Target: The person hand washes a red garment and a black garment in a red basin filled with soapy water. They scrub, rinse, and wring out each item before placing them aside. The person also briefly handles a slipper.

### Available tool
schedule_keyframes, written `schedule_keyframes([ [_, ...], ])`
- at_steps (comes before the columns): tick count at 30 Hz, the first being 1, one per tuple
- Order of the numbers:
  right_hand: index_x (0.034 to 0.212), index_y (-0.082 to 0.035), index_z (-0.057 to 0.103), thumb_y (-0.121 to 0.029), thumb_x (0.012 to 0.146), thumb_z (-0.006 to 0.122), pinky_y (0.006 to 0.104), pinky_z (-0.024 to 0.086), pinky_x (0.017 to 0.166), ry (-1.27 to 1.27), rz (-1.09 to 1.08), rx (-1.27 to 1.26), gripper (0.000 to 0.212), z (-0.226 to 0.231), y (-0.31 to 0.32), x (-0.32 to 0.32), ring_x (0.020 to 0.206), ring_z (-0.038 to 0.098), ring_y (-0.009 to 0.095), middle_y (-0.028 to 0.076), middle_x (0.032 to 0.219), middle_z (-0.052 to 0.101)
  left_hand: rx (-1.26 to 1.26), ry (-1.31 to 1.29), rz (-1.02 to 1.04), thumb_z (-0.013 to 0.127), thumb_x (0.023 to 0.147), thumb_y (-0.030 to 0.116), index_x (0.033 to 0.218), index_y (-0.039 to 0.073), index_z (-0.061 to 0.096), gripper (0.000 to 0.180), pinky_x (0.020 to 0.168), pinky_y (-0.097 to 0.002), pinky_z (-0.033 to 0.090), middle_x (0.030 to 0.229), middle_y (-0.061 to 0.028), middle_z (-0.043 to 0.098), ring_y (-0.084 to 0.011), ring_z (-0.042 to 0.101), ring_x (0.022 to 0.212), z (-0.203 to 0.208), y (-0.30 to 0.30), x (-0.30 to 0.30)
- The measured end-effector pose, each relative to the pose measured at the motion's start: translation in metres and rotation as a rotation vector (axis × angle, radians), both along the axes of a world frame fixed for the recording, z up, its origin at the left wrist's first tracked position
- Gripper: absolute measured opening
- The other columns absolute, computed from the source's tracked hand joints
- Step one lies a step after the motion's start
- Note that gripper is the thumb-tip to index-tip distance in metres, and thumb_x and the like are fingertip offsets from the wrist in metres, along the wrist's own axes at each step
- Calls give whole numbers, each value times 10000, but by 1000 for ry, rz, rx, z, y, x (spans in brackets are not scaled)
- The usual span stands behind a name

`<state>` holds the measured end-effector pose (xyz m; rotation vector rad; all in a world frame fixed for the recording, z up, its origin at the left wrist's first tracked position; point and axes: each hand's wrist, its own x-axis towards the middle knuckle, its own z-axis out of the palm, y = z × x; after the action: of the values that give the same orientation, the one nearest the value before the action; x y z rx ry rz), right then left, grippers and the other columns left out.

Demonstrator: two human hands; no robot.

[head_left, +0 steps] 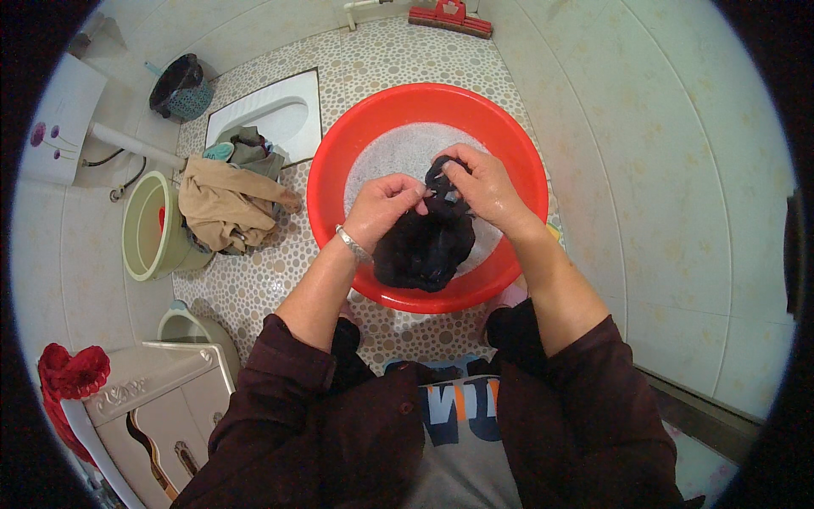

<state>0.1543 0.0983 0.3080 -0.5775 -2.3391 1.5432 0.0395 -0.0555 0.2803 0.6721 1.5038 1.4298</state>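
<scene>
A wet black cloth garment (424, 250) hangs bunched from both my hands over a large red basin (339, 144). Whitish, sudsy water (386, 153) fills the basin's bottom. My left hand (383, 205), with a silver bracelet at the wrist, pinches the garment's upper edge between thumb and fingers. To its right, my right hand (483, 188) grips a twisted upper part of the same garment. The garment's lower bulk hangs near the basin's front rim; whether it touches the water I cannot tell. What kind of garment it is does not show.
Left of the basin, beige and dark clothes (229, 204) lie heaped beside a pale green bucket (140, 229). Behind them are a squat toilet (284, 114) and a waste bin (186, 93). A red mop head (449, 17) lies at the far wall; a cabinet (161, 399) stands near left.
</scene>
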Motion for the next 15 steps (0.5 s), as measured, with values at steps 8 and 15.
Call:
schedule_keyframes([
  [8,996,-49,608,-101,844,490,304,476,666,65,-49,-100,199,-7,5,-2,708,599,171,89,799,629,-3,-18,13,594,868,143,991,30,629,171,648,-208,424,737,7,591,-73,535,680,1,0,1],
  [15,1006,-62,606,-88,847,477,304,472,688,65,43,-133,207,-12,5,-4,744,594,157,78,819,626,-36,-21,21,632,844,142,1035,26,624,224,586,-191,416,739,25,577,-58,522,637,9,0,6],
])
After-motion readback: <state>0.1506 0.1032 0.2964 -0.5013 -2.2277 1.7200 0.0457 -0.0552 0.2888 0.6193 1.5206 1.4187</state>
